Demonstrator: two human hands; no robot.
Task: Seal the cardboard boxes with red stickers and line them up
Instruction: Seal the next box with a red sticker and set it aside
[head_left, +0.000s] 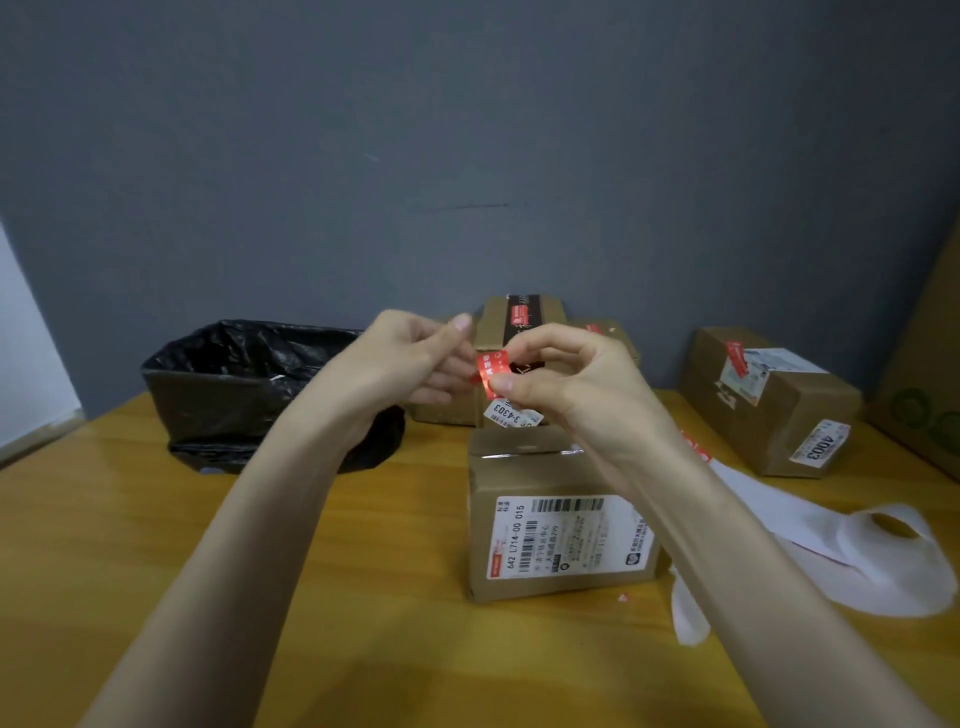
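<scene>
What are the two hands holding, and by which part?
A red sticker: the right hand pinches its lower edge; fingers of the left hand touch its left edge.

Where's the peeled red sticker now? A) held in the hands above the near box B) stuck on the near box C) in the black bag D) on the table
A: the right hand pinches the red sticker, the left hand touching its edge, above the near box.

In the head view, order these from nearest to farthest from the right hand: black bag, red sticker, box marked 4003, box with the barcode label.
1. red sticker, pinched by the right hand.
2. box with the barcode label, below it.
3. box marked 4003, to the right.
4. black bag, far left.
</scene>
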